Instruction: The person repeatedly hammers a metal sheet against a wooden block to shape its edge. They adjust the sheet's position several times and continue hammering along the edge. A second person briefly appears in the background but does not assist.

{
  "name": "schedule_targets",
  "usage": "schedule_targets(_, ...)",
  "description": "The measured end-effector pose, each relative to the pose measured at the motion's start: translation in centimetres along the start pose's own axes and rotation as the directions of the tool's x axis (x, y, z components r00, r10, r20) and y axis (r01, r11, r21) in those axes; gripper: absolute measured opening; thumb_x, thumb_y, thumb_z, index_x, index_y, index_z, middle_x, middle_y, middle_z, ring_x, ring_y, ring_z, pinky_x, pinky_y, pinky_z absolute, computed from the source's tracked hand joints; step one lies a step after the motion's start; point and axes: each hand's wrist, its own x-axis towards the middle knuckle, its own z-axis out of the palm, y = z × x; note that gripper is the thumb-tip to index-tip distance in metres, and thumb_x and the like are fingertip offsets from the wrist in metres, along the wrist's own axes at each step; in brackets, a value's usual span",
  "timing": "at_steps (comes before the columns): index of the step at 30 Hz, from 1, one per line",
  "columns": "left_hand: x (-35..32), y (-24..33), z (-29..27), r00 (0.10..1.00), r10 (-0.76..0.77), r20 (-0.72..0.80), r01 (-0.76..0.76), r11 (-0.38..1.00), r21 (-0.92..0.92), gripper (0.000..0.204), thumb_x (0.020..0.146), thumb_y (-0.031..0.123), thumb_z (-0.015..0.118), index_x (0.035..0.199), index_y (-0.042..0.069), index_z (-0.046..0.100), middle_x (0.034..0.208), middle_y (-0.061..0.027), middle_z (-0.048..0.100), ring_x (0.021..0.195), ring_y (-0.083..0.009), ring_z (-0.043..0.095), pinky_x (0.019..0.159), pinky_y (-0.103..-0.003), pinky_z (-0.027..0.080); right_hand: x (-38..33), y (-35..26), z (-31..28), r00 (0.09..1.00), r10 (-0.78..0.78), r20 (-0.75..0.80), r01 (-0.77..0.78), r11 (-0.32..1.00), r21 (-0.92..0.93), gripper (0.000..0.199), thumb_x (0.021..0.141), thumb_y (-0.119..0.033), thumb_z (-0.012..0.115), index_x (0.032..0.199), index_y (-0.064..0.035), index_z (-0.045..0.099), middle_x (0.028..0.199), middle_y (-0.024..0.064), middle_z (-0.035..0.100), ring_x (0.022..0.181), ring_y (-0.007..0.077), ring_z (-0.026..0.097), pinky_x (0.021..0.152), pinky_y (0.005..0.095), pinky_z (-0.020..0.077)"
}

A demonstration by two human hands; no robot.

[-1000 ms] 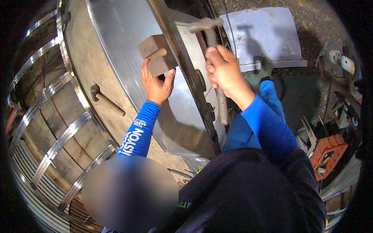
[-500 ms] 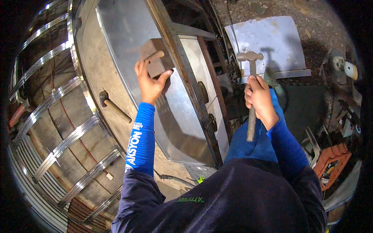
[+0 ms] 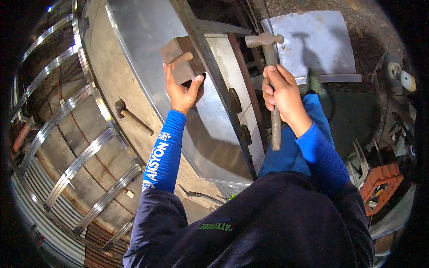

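My left hand (image 3: 182,94) grips the near side of a brown rectangular block (image 3: 181,73), thumb on one side and fingers on the other. A short rounded wooden piece (image 3: 182,58) sticks out from the block. The block rests on a shiny metal sheet (image 3: 210,154), close to its dark right-hand edge bar. In my right hand (image 3: 282,91) is a ball-peen hammer (image 3: 276,127), closed round the middle of its handle. The hammer is raised with its head up, right of the block and apart from it.
A small wooden-handled mallet (image 3: 134,120) lies on the bench board left of the sheet. Metal framing (image 3: 82,158) stands further left. On the right are a pale panel (image 3: 308,42) on the ground, an orange-red crate (image 3: 380,183) and scattered clutter.
My right hand has lifted the hammer up and to the left, nearer to the block. My left hand stays at the block, its grip slightly shifted.
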Motion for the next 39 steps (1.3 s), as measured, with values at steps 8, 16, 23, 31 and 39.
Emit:
schedule_targets(8, -1.2, -1.5, -0.1, 0.998, -0.052, -0.02, 0.052, 0.999, -0.001, 0.082, 0.079, 0.035, 0.088, 0.137, -0.011, 0.051, 0.139, -0.0282, 0.057, 0.146, -0.0409, 0.039, 0.127, -0.047, 0.016, 3.8, 1.2, 3.3, 0.986, -0.005, -0.164, 0.036, 0.981, 0.19, 0.025, 0.108, -0.035, 0.05, 0.096, -0.0135, 0.052, 0.062, -0.003, 0.043, 0.044, 0.0086, 0.038, 0.037, 0.0282, 0.0331)
schedule_targets(16, -0.9, -0.8, -0.3, 1.0, -0.007, 0.005, 0.007, 0.999, 0.042, 0.068, 0.079, 0.036, 0.085, 0.13, -0.004, 0.061, 0.127, -0.0186, 0.066, 0.133, -0.0391, 0.054, 0.128, -0.054, 0.013, 2.4, 0.1, 6.3, 0.998, -0.044, -0.039, 0.047, 0.995, 0.085, 0.027, 0.108, -0.03, 0.05, 0.089, -0.011, 0.049, 0.062, -0.0021, 0.044, 0.041, 0.0076, 0.039, 0.035, 0.0271, 0.0327)
schedule_targets(23, -0.5, -0.4, 0.2, 0.999, -0.001, -0.034, 0.002, 1.0, 0.031, 0.071, 0.08, 0.039, 0.084, 0.131, -0.004, 0.06, 0.13, -0.0224, 0.062, 0.135, -0.0428, 0.05, 0.126, -0.054, 0.015, 3.1, 1.9, 6.5, 0.991, -0.042, 0.13, 0.076, 0.959, -0.274, 0.029, 0.108, -0.029, 0.051, 0.087, -0.0101, 0.049, 0.062, 0.0005, 0.049, 0.04, 0.0104, 0.042, 0.034, 0.0302, 0.0355)
schedule_targets(31, -0.5, -1.2, -0.3, 0.995, 0.077, 0.064, -0.087, 0.982, 0.166, 0.077, 0.089, 0.017, 0.081, 0.148, -0.001, 0.034, 0.136, -0.016, 0.058, 0.118, -0.0245, 0.064, 0.104, -0.038, 0.05, 3.5, 2.2, 8.0, 0.991, 0.045, 0.128, -0.002, 0.949, -0.315, 0.026, 0.108, -0.03, 0.052, 0.092, -0.0105, 0.047, 0.061, -0.0004, 0.046, 0.041, 0.0099, 0.042, 0.035, 0.0287, 0.0351)
schedule_targets(39, 0.1, -0.3, -0.1, 0.998, 0.056, 0.012, -0.057, 0.988, 0.144, 0.068, 0.083, 0.039, 0.081, 0.133, 0.001, 0.057, 0.138, -0.0233, 0.055, 0.13, -0.0447, 0.049, 0.12, -0.055, 0.025, 5.0, -0.5, 6.8, 0.963, -0.148, -0.223, 0.186, 0.97, 0.158, 0.026, 0.108, -0.032, 0.051, 0.087, -0.0162, 0.048, 0.062, -0.0031, 0.043, 0.042, 0.0086, 0.039, 0.036, 0.0285, 0.0341)
